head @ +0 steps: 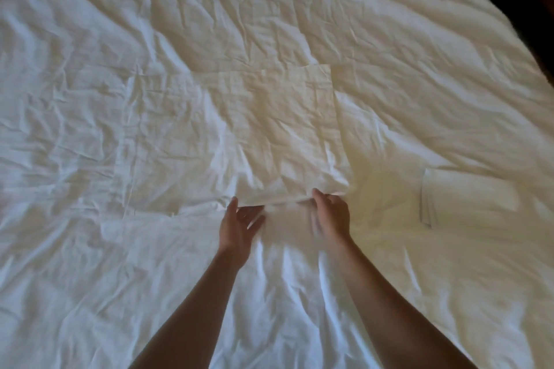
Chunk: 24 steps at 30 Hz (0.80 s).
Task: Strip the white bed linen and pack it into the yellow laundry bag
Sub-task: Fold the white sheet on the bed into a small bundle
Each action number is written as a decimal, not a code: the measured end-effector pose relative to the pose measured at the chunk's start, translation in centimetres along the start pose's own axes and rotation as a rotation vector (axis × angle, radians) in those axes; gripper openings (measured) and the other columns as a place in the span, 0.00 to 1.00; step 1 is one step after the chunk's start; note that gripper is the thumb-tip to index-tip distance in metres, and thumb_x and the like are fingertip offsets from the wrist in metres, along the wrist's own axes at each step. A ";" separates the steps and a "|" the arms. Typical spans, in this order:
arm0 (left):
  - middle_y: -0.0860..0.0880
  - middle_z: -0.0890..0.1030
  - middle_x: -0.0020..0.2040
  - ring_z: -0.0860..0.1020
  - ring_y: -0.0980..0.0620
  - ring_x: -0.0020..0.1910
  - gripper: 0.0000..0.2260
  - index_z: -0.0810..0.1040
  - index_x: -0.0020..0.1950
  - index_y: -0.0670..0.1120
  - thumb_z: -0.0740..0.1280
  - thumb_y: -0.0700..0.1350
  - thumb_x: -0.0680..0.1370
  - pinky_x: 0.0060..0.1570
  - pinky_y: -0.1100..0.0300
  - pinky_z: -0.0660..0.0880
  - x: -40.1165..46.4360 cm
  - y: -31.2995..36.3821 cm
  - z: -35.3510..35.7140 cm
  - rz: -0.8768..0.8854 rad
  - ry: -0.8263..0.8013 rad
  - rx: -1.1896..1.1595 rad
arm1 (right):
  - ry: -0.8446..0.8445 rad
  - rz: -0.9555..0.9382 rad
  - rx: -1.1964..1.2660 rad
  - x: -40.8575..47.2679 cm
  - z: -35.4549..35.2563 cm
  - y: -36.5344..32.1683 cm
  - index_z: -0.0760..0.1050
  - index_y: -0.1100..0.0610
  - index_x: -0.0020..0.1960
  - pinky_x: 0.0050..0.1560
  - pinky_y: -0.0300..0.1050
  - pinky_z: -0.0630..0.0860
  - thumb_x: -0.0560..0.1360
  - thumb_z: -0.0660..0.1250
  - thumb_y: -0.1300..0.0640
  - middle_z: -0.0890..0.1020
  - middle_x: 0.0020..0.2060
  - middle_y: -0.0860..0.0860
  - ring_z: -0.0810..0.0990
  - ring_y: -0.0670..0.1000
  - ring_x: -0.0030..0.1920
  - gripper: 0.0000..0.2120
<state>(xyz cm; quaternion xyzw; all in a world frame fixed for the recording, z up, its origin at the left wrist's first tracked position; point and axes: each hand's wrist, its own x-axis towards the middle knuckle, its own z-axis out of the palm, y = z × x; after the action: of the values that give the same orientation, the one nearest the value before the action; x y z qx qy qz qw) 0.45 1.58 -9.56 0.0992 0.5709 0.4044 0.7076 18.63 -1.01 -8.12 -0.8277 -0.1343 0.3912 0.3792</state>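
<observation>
Both bare forearms reach forward from the near edge, converging toward the hands; left hand [239, 223] sits palm turned inward and up, thumb raised on top, fingers [254, 219] spread loosely toward the right hand, thumb tip at a folded cloth edge; whether it truly pinches is unclear; right hand [331, 213] is knuckles-up, fingers curled down, pinching the same cloth edge; its fingers are motion-blurred; hands are near each other, level, left slightly nearer the body; wrists straight; no sleeves.
</observation>
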 end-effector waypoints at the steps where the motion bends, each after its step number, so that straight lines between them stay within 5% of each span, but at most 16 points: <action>1: 0.40 0.83 0.56 0.82 0.44 0.57 0.15 0.77 0.61 0.42 0.59 0.50 0.84 0.61 0.48 0.76 0.2 0.6 -0.7 -0.016 0.023 -0.066 | -0.040 0.102 0.194 0.2 0.1 -0.7 0.79 0.64 0.47 0.44 0.42 0.76 0.78 0.68 0.53 0.82 0.43 0.58 0.81 0.56 0.47 0.13; 4: 0.44 0.83 0.50 0.84 0.48 0.50 0.10 0.78 0.51 0.43 0.62 0.49 0.83 0.55 0.53 0.80 1.0 2.4 -2.9 0.009 0.096 -0.291 | -0.135 0.328 0.679 0.1 1.9 -1.6 0.77 0.65 0.61 0.53 0.45 0.82 0.77 0.71 0.59 0.83 0.54 0.57 0.83 0.52 0.52 0.15; 7: 0.48 0.83 0.48 0.84 0.52 0.45 0.08 0.79 0.52 0.46 0.64 0.49 0.82 0.44 0.57 0.82 2.3 4.3 -5.6 0.044 0.187 -0.399 | -0.074 0.416 0.772 1.0 2.9 -2.4 0.73 0.62 0.64 0.56 0.57 0.81 0.75 0.73 0.59 0.81 0.57 0.58 0.82 0.57 0.55 0.20; 10: 0.47 0.85 0.53 0.84 0.50 0.51 0.09 0.79 0.57 0.46 0.64 0.49 0.82 0.46 0.53 0.83 3.3 6.8 -8.0 0.078 0.257 -0.462 | 0.042 0.420 0.842 2.4 2.5 -3.2 0.71 0.60 0.63 0.52 0.65 0.80 0.75 0.72 0.57 0.81 0.55 0.59 0.82 0.60 0.50 0.19; 12: 0.47 0.84 0.53 0.82 0.49 0.56 0.12 0.77 0.62 0.45 0.64 0.49 0.82 0.45 0.56 0.81 3.7 8.4 -9.3 0.076 0.317 -0.468 | 0.138 0.360 0.828 3.0 1.6 -3.4 0.71 0.58 0.64 0.49 0.58 0.81 0.77 0.71 0.56 0.81 0.54 0.57 0.82 0.56 0.48 0.18; 14: 0.46 0.81 0.58 0.79 0.46 0.63 0.18 0.72 0.70 0.42 0.62 0.49 0.84 0.48 0.60 0.79 4.3 9.6 -11.0 0.116 0.352 -0.233 | 0.177 0.251 0.845 3.3 0.6 -3.9 0.72 0.60 0.65 0.44 0.46 0.81 0.79 0.68 0.58 0.80 0.52 0.54 0.81 0.50 0.45 0.16; 16: 0.38 0.80 0.61 0.77 0.37 0.63 0.19 0.71 0.71 0.38 0.63 0.45 0.83 0.55 0.53 0.76 4.8 10.4 -11.8 0.161 0.428 -0.137 | 0.157 0.169 0.886 3.3 -0.2 -4.1 0.75 0.59 0.59 0.36 0.39 0.80 0.80 0.66 0.58 0.80 0.50 0.53 0.82 0.47 0.43 0.08; 19: 0.29 0.79 0.57 0.77 0.30 0.57 0.18 0.72 0.69 0.33 0.66 0.41 0.81 0.54 0.52 0.73 3.8 10.7 -12.1 0.151 0.425 -0.056 | 0.131 0.199 0.928 2.6 -0.2 -3.1 0.75 0.54 0.50 0.38 0.42 0.82 0.81 0.65 0.59 0.82 0.55 0.54 0.83 0.46 0.44 0.01; 22: 0.38 0.80 0.51 0.84 0.45 0.45 0.08 0.77 0.58 0.37 0.60 0.38 0.84 0.38 0.67 0.78 3.5 10.1 -14.0 0.099 0.329 -0.272 | 0.028 0.351 0.910 1.3 0.7 -2.5 0.76 0.55 0.51 0.40 0.48 0.81 0.79 0.67 0.60 0.82 0.53 0.55 0.82 0.50 0.46 0.02; 24: 0.44 0.84 0.52 0.85 0.50 0.45 0.08 0.78 0.57 0.44 0.61 0.45 0.84 0.44 0.57 0.83 3.8 10.3 -14.5 0.062 0.264 -0.439 | -0.053 0.398 0.841 0.6 1.6 -3.1 0.76 0.58 0.50 0.41 0.47 0.79 0.78 0.67 0.62 0.81 0.50 0.56 0.81 0.52 0.47 0.02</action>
<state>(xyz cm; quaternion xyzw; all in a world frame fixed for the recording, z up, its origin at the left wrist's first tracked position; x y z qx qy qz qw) -17.07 6.22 -10.85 -0.0930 0.5535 0.5495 0.6189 18.03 2.19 -6.83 -0.6015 0.1876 0.4978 0.5959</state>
